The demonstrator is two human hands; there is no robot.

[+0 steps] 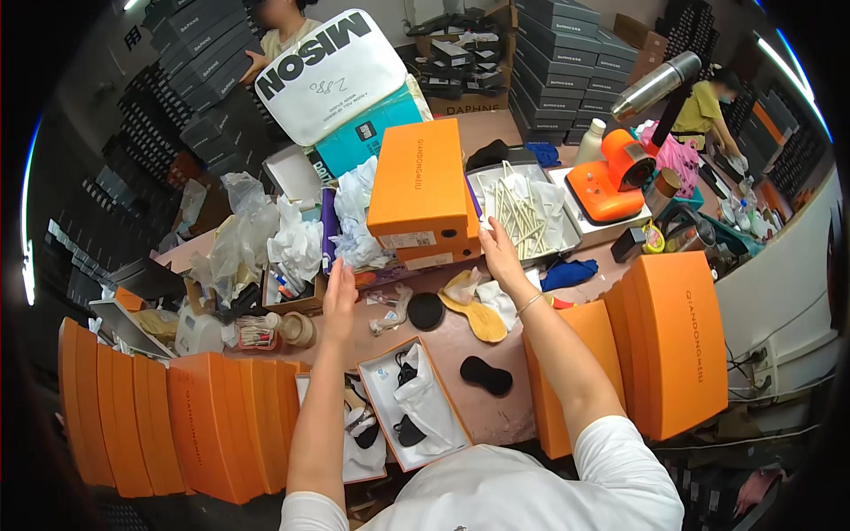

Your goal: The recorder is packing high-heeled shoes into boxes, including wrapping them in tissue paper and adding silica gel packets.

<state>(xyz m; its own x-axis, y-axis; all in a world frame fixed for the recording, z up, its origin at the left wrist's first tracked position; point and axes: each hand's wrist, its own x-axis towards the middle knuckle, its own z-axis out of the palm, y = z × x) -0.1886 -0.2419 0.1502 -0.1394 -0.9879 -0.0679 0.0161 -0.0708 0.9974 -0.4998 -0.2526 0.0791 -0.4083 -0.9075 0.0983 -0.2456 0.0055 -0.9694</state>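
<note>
My left hand (339,296) is held up with its fingers stretched out and holds nothing; it is apart from the orange boxes. My right hand (498,250) has its fingers stretched along the lower right side of the stacked orange shoe boxes (416,173); whether it presses on them I cannot tell. Below my hands an open shoe box (416,456) holds black shoes (410,431) partly wrapped in white paper. Beside it, another open box with paper lies partly under my left forearm. A black round pad (426,311), a yellow sole-shaped piece (487,322) and a black peanut-shaped sponge (486,376) lie on the table.
Orange shoe boxes stand in rows at the left (208,425) and right (677,345). Behind are plastic bags (243,230), a tray of white sticks (522,217) and an orange device (611,181). Two other people are farther back. Grey boxes (558,66) are stacked behind.
</note>
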